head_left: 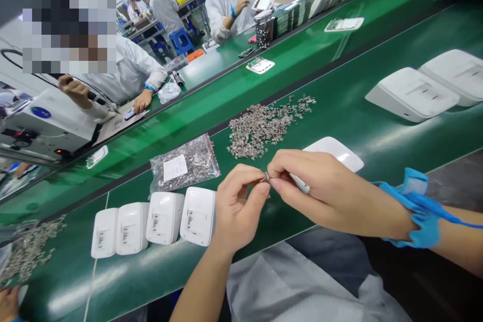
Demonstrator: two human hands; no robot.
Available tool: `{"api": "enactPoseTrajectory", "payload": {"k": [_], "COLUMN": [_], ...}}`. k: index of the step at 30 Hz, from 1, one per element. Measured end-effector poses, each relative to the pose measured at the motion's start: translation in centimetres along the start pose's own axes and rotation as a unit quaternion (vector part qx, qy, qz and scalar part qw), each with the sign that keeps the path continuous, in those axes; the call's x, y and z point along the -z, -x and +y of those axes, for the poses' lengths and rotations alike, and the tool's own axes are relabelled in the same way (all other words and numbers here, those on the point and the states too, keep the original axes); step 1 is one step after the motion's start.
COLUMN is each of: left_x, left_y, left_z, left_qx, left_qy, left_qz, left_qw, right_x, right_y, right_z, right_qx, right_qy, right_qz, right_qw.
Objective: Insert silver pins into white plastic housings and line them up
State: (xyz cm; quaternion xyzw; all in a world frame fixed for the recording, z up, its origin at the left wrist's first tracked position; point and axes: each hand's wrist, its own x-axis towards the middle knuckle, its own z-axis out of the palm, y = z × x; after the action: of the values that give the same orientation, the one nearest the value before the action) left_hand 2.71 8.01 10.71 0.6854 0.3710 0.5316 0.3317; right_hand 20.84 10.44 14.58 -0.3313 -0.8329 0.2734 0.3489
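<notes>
left hand (238,211) and right hand (324,188) pinch small silvery metal parts (266,178) between closed fingertips, likely for fine control; a loose silvery metal heap (254,132) lies at twelve o'clock, probably for easy reach

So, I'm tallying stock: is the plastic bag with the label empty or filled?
Not empty: metal pieces show through the plastic bag around its white label. How full, I can't tell.
</notes>
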Motion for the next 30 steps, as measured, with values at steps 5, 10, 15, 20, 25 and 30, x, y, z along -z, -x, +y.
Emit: {"api": "enactPoseTrajectory", "payload": {"k": [5,10,15,20,25,30], "left_x": [1.7,2.1,1.1,0.7,0.7,0.8], "left_y": [-1.0,-1.6,-0.7,-0.5,-0.5,-0.6], "left_z": [-0.2,-0.6,-0.6,-0.1,0.0,0.3], "left_qx": [-0.267,-0.423,-0.291,-0.209,-0.201,-0.128], "left_qy": [-0.280,-0.442,-0.358,-0.288,-0.252,-0.211], "left_qz": [-0.020,0.000,0.041,0.017,-0.020,-0.062], "left_qw": [0.922,0.791,0.886,0.934,0.947,0.967], "right_x": [1.1,1.0,0.2,0.4,0.6,0.1], "right_y": [-0.6,-1.0,0.1,0.6,0.1,-0.2], "right_z": [-0.4,0.1,0.6,0.9,1.0,1.5], "right_qx": [-0.100,-0.271,-0.190,0.056,0.109,0.064], "right_qy": [-0.120,-0.352,-0.251,-0.010,0.067,0.021], "right_qz": [-0.111,-0.215,-0.117,-0.023,-0.014,0.003], "right_qw": [0.981,0.870,0.942,0.998,0.992,0.998]}}
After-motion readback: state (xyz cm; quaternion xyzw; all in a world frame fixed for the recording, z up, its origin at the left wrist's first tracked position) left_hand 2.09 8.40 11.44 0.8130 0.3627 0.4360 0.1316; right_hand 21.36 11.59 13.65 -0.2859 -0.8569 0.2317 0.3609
